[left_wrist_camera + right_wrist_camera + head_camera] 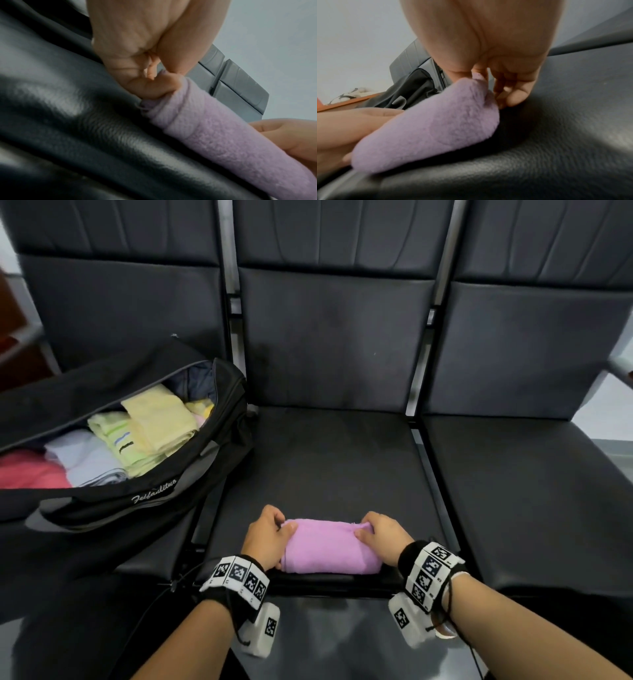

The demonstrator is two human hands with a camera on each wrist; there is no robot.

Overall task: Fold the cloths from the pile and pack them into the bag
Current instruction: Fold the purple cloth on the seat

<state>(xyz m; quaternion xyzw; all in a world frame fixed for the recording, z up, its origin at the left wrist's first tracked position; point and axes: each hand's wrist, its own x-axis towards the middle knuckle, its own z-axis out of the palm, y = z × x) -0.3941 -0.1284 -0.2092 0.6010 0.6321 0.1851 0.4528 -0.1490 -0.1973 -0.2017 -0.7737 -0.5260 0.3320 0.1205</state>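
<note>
A folded pink-purple cloth (330,546) lies near the front edge of the middle black seat (329,460). My left hand (265,534) grips its left end, thumb on top and fingers curled round the far corner; the left wrist view shows the cloth (214,128) pinched by that hand (154,75). My right hand (380,535) pinches the far right corner, as the cloth (433,124) and hand (488,83) show in the right wrist view. An open black duffel bag (147,501) sits on the left seat, holding several folded cloths (154,422).
Three black padded seats stand in a row with tall backrests (335,330). The right seat (534,501) carries nothing. A metal armrest (620,368) juts in at the far right. The bag (412,86) shows behind the cloth in the right wrist view.
</note>
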